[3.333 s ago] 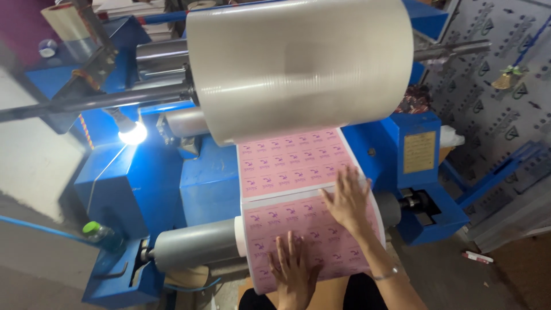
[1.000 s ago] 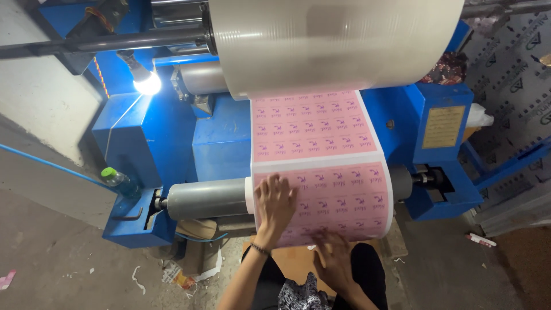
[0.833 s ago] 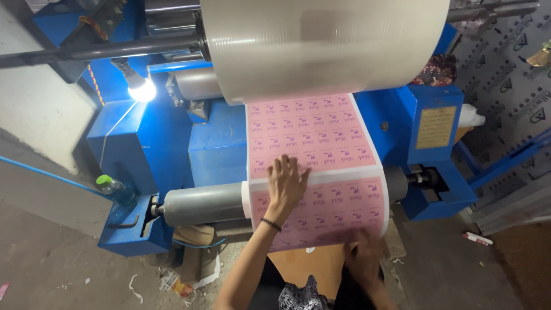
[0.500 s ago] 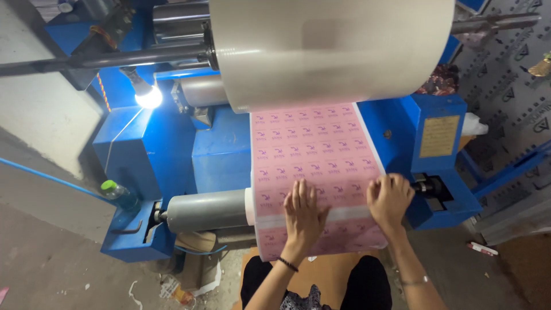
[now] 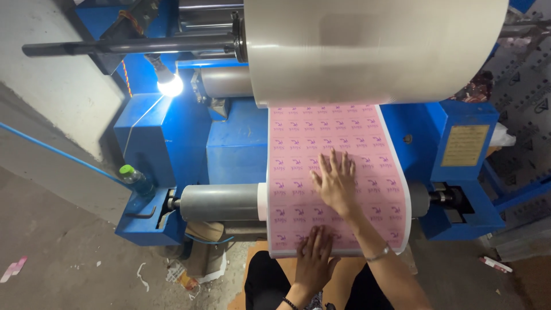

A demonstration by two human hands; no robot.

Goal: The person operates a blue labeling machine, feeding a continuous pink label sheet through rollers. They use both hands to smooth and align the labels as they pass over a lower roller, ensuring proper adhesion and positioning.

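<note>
Glaring bare bulb (image 5: 170, 86) upper left; slight motion blur, otherwise even brightness.

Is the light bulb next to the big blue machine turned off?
No, the light bulb glows bright white against the blue machine, left of the pink printed sheet that both hands press on.

Clearly a print workshop or small factory: big blue roll machine (image 5: 453, 149), pink printed web (image 5: 336, 172) over steel roller (image 5: 221, 202), huge film roll (image 5: 373, 49), bare bulb (image 5: 170, 86), littered concrete floor (image 5: 69, 270).
</note>
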